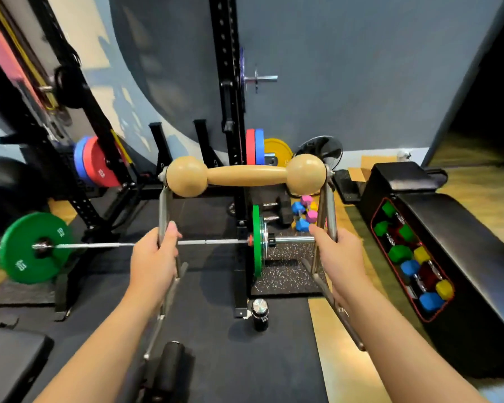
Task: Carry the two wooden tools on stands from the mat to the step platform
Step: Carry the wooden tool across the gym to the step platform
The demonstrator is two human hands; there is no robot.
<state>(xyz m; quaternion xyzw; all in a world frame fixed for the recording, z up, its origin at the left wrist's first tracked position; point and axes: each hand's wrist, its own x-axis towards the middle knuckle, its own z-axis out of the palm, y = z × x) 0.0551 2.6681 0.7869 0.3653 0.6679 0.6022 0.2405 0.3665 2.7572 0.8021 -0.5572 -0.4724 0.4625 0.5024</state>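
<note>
1. Two bare forearms reached forward over a dark rubber floor mat [216, 344], with wood flooring to the right.
2. The left hand [153, 257] curled its fingers round the left metal upright of a stand [165, 210]; the right hand [336, 251] gripped the right upright.
3. One wooden tool [246, 175], dumbbell-shaped, sat across the stand's top, raised between both hands.
4. Beyond were a black rack [230, 112], a barbell [146, 244] carrying two green plates, and a black bench [448, 228].

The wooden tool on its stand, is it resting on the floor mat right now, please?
No, both the left hand and right hand grip its metal stand, holding the wooden tool up.
</note>
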